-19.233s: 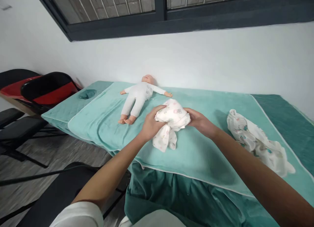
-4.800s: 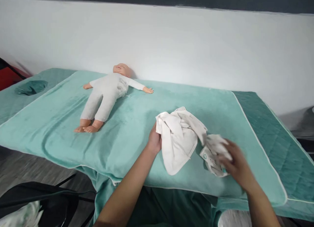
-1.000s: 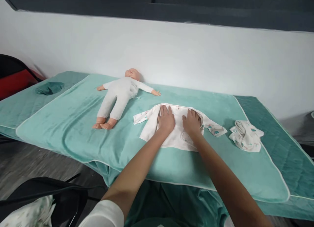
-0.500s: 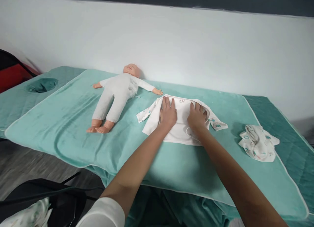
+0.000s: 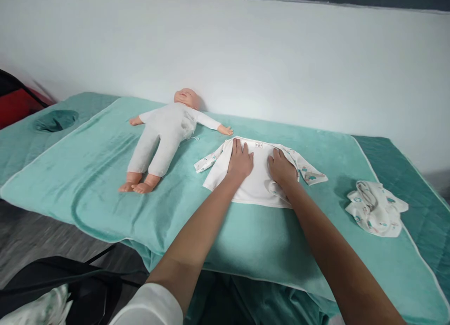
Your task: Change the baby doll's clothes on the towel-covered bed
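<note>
A small white baby shirt (image 5: 256, 175) lies spread on the green cover, its front opened out and its patterned sleeves out to both sides. My left hand (image 5: 241, 160) rests on the left part of the shirt, fingers stretched and spread. On the right part, my right hand (image 5: 282, 169) lies against the opened front panel with fingers lightly bent; its outer fingers are partly hidden. A baby doll (image 5: 168, 128) in a white body suit lies on its back to the left, one arm reaching toward the shirt's collar.
A crumpled patterned baby garment (image 5: 378, 208) lies at the right on the green cover (image 5: 105, 175). The bed has a face hole (image 5: 56, 121) at its left end, and a white wall (image 5: 281, 67) stands behind. A black chair (image 5: 87, 287) bearing patterned cloth (image 5: 42, 306) is at the lower left.
My right hand has shifted slightly, and its fingers look closer together on the shirt's right panel. My left hand stays nearly in place. The view has moved slightly.
</note>
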The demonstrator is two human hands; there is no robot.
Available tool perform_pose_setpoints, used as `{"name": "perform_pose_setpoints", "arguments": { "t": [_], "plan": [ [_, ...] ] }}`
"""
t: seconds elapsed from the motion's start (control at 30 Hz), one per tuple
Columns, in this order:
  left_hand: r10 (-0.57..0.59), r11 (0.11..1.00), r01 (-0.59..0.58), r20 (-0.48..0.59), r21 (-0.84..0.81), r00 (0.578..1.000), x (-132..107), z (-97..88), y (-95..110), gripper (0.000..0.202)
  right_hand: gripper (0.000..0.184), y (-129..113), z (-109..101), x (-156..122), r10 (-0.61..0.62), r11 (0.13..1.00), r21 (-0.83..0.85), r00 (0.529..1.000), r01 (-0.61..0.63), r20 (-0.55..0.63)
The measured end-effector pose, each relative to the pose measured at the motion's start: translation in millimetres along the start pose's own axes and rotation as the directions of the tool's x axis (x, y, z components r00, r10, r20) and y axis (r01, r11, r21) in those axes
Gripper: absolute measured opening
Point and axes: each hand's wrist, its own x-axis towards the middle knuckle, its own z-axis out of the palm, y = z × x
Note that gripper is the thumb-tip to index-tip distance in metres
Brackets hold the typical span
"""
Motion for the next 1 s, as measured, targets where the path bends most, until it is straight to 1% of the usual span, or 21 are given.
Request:
{"name": "perform_pose_setpoints", "arguments": {
  "t": [0.13,0.23,0.27,0.33,0.4,0.47,0.53,0.6,0.67,0.77,0.9,1.0],
  "plan": [
    [0.034,0.998,-0.034,0.012,0.046,0.999,-5,-0.5,3,0.068,0.052,-3,-1,-1,-0.023,0.999,-0.042,1.000,0.024,0.021],
    [0.087,0.994,-0.088,0.019,0.059,0.996,-15,-1.5,4,0.065,0.049,-7,-3,-7,-0.045,0.998,-0.053,0.999,0.046,0.030],
    [0.102,0.993,-0.103,0.015,0.061,0.995,-20,-2.1,5,0.065,0.048,-8,-3,-11,-0.069,0.996,-0.058,0.997,0.070,0.027],
    [0.122,0.991,-0.121,-0.009,0.061,0.993,-33,-3.7,5,0.063,0.047,-8,-3,-23,-0.169,0.983,-0.075,0.986,0.169,0.008],
    [0.140,0.989,-0.138,-0.041,0.055,0.989,-50,-6.6,5,0.062,0.046,-6,-1,-39,-0.317,0.946,-0.084,0.948,0.314,-0.028],
    [0.176,0.984,-0.173,-0.071,0.042,0.982,-70,-11.3,5,0.057,0.041,-1,-1,-58,-0.454,0.891,-0.061,0.888,0.450,-0.080],
    [0.227,0.974,-0.227,-0.101,0.015,0.969,-93,-17.6,3,0.049,0.034,4,-3,-78,-0.535,0.843,-0.012,0.835,0.538,-0.131],
    [0.273,0.960,-0.279,-0.136,-0.030,0.952,-116,-24.6,-1,0.039,0.029,11,-7,-98,-0.569,0.813,0.020,0.802,0.582,-0.182],
    [0.294,0.948,-0.309,-0.163,-0.075,0.942,-137,-31.1,-7,0.032,0.025,18,-10,-115,-0.562,0.813,0.027,0.795,0.582,-0.230],
    [0.277,0.952,-0.293,-0.161,-0.086,0.947,-157,-37.0,-15,0.030,0.022,29,-14,-132,-0.499,0.851,0.016,0.817,0.525,-0.290],
    [0.248,0.968,-0.250,-0.135,0.004,0.959,-166,-38.7,-18,0.035,0.029,35,-17,-139,-0.445,0.889,-0.027,0.849,0.457,-0.286],
    [0.245,0.969,-0.239,-0.137,0.058,0.960,-166,-38.8,-17,0.035,0.034,33,-17,-139,-0.453,0.887,-0.051,0.845,0.459,-0.283]
  ]
}}
